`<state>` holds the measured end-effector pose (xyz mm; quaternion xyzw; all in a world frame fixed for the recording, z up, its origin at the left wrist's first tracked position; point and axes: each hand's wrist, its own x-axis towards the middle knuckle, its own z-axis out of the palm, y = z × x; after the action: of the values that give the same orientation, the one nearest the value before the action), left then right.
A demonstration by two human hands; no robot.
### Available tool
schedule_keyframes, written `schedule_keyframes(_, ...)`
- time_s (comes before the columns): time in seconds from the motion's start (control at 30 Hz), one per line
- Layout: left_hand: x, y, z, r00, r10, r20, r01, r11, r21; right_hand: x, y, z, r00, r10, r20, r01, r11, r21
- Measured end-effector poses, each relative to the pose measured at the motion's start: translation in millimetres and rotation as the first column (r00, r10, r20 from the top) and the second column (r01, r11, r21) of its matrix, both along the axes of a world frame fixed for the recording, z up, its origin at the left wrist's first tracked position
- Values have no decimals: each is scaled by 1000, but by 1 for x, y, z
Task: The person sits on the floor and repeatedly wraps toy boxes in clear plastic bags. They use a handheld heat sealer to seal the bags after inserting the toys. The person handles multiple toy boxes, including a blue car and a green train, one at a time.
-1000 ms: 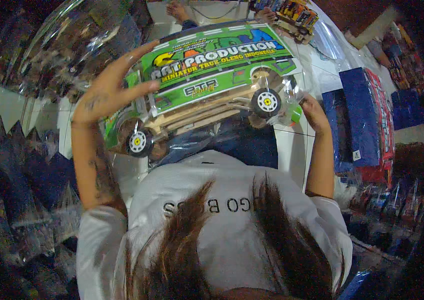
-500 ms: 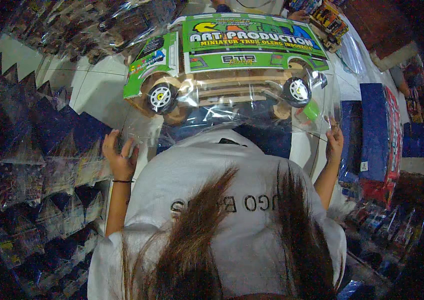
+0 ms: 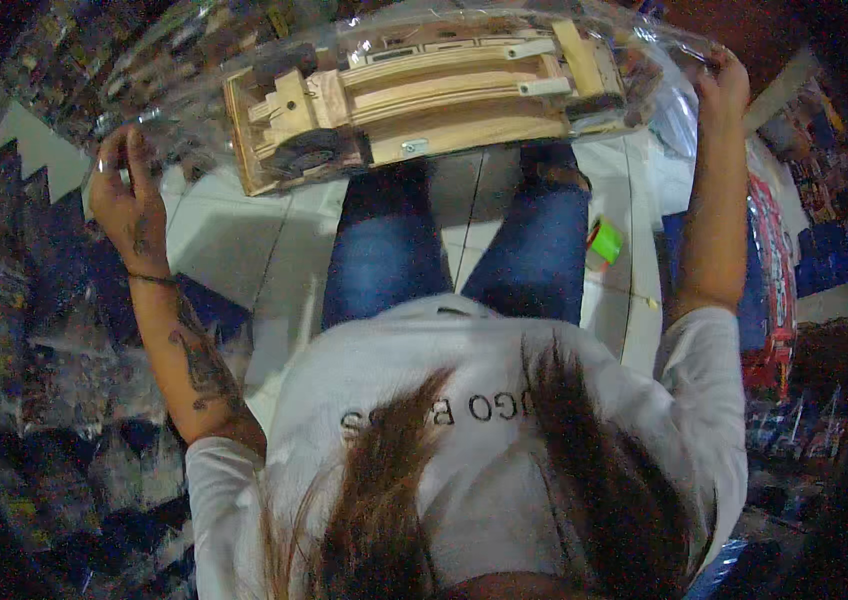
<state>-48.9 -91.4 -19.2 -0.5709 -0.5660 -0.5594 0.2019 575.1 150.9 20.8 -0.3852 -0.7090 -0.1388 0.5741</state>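
White tiles (image 3: 269, 290), packaged goods (image 3: 94, 370) around — left hand (image 3: 129, 195), right hand (image 3: 724, 85), both pinching clear plastic (image 3: 649, 60)

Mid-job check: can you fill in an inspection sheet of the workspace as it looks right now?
Surface: pale tiled floor, seen around the person's jeans.
Job's things: wooden model truck, underside toward the camera, inside clear plastic.
Clutter: bright green roll-like item on the floor, beside the jeans on the right.
Left hand: pinching the plastic at its left end.
Right hand: gripping the plastic at its right end.
Cables: nothing seen.
Surroundings: packed goods at left, too dim to identify; red item at right.
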Motion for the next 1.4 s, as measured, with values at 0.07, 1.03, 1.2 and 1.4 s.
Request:
schedule_keyframes(0.07,-17,45,35,994,-13,111,14,1000,-12,-10,36,68,971,116,-209,-136,987,-83)
schedule_keyframes(1.03,169,231,-11,812,-376,447,558,727,-401,-372,12,126,514,609,604,-402,793,-458)
schedule_keyframes(1.2,121,226,-30,254,-519,816,782,607,143,-225,48,124,169,797,580,-464,584,-667)
schedule_keyframes(1.4,94,231,-20,213,-513,831,788,593,164,-187,-13,179,423,472,773,86,829,-553)
